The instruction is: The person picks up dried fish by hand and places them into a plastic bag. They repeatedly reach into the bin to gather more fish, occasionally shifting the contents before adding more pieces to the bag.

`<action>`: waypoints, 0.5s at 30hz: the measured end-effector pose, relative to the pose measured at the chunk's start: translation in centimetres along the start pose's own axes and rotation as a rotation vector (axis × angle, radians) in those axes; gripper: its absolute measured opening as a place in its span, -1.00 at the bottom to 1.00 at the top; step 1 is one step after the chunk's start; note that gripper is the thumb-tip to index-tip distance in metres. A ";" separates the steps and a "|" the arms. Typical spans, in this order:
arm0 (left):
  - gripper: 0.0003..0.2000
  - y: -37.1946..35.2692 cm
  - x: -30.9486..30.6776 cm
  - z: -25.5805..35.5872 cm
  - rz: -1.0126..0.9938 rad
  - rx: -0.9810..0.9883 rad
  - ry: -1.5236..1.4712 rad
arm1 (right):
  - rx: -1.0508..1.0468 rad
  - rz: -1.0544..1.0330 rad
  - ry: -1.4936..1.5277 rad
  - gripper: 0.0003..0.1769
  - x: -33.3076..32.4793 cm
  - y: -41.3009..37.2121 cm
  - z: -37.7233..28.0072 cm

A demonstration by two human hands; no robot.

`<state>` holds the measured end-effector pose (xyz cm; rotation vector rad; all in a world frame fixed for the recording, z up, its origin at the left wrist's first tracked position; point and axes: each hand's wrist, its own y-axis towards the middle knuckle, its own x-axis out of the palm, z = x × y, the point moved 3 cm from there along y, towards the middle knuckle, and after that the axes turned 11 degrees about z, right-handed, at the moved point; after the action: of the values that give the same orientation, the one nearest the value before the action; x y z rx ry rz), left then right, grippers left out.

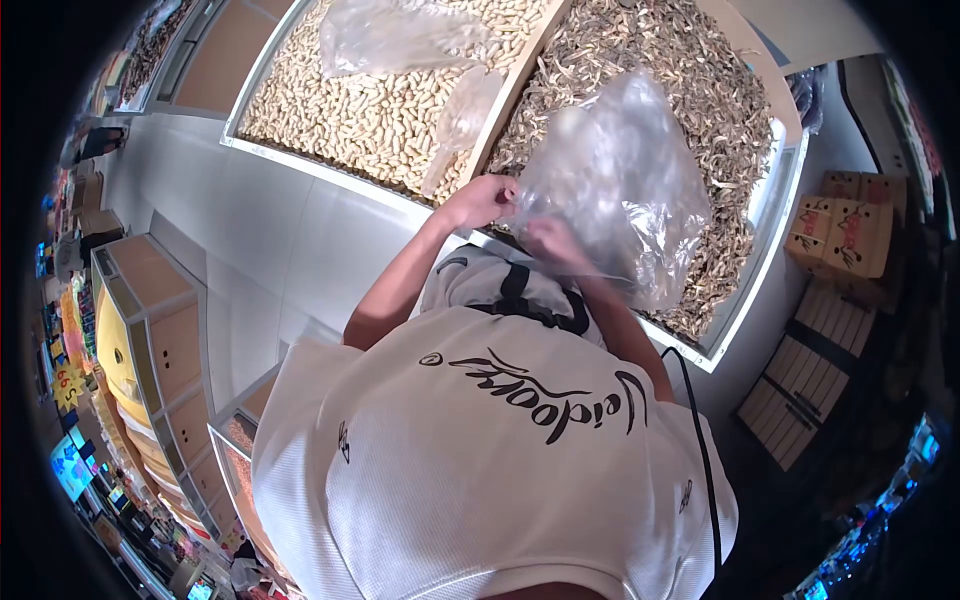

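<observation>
A clear plastic bag [625, 175], puffed out and crinkled, spreads over the bin's right section in front of me. Its near left edge is pinched in my left hand [484, 201], which is closed at the bin's front rim. My right hand [556, 245] is close beside it, slightly blurred, fingers curled on the bag with film partly covering them. Under the bag lie dark, dried strips or pods [725, 130]. Peanuts in their shells [370, 125] fill the left section, with another clear bag [390, 38] and a smaller crumpled one [468, 115] resting on them.
A wooden divider [515, 85] parts the two sections, and a white rim [330, 178] runs along the bin's front. Printed cardboard boxes [845, 230] are stacked at the right. A wood-panelled display stand [165, 350] is at the left. A black cable [700, 430] hangs by my right side.
</observation>
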<state>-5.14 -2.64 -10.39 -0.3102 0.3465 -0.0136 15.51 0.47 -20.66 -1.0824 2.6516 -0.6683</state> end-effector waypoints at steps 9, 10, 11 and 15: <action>-0.72 -0.5 0.9 6.3 -0.214 0.073 -0.136 | 0.350 -0.224 1.028 -0.62 2.3 -1.3 -3.0; -0.72 -0.5 1.1 6.8 -0.232 0.068 -0.164 | 0.308 -0.242 0.995 -0.58 2.2 -0.7 -1.9; -0.73 -0.4 1.2 7.4 -0.250 0.063 -0.192 | 0.265 -0.260 0.961 -0.54 2.1 0.3 -0.3; -0.76 -0.1 0.6 9.5 -0.228 0.068 -0.134 | 0.242 -0.227 0.994 -0.54 2.2 0.0 -0.9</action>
<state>-1.41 0.05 -2.01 -0.2803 0.1765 -0.2270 13.61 -0.76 -19.87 -1.1838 3.0396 -1.9398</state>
